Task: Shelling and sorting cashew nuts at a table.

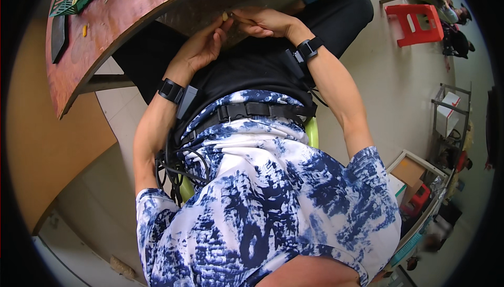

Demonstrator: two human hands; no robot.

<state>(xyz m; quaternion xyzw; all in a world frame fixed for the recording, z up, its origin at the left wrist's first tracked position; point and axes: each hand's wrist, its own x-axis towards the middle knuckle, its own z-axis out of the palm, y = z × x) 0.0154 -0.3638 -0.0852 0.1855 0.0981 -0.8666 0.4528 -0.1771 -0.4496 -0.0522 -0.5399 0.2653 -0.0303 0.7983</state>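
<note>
Over my lap, just below the table's edge, my left hand (206, 41) pinches a small pale yellowish piece (225, 16) between thumb and fingertips. My right hand (264, 22) is close beside it, its fingers closed around a thin tan handle (245, 20) of a small tool whose tip points at the piece; the tip is too small to make out. On the reddish wooden table (118, 7) at the upper left stands a green plastic basket (75, 7) with many pale pieces in it. A dark, flat, blade-like object (59, 39) and a small orange-yellow piece (84, 31) lie near it.
The curved table edge runs just beyond my hands. A red plastic stool (415, 23) stands on the floor at the upper right. Further right are a metal rack (451, 110) and a frame with boxes (409, 171). Black cables (177, 173) hang at my left side. Other people sit far off.
</note>
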